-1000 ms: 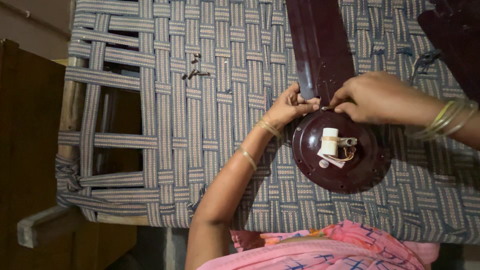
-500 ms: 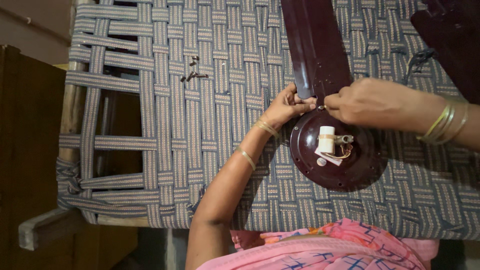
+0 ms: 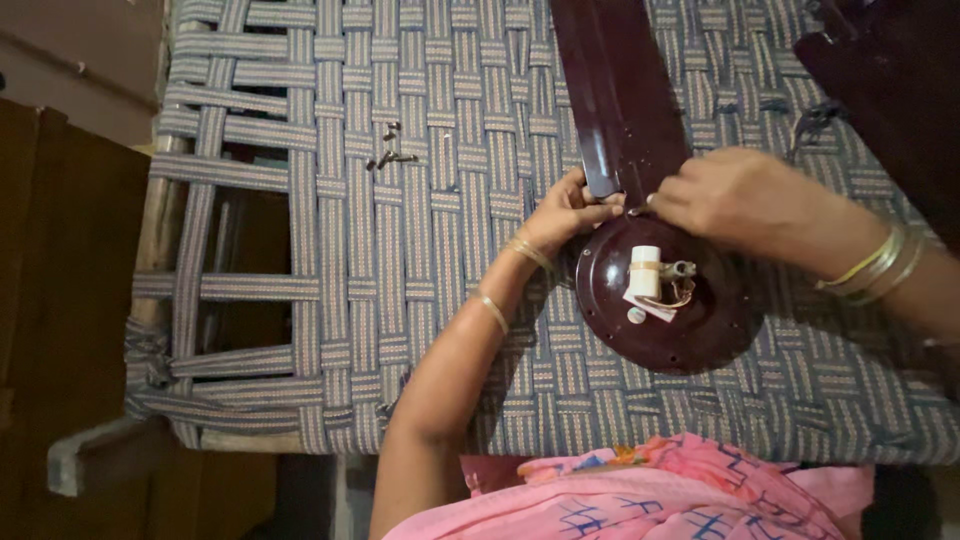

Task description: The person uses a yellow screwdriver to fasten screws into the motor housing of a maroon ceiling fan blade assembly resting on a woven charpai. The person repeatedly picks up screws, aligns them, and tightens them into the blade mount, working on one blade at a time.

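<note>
Both hands are pinching where a dark fan blade is meeting the round motor: left hand, right hand. Woven cot is lying open leftward; screws well apart.

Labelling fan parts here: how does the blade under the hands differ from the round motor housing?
The blade is long, flat and narrow, running off the top edge; the motor housing is a round disc, wholly in view. The housing carries a white cylinder and wires at its centre; the blade's face is bare. Left hand and right hand meet at the blade's near end, at the housing's rim. Both are glossy dark maroon and lie on the woven cot.
</note>
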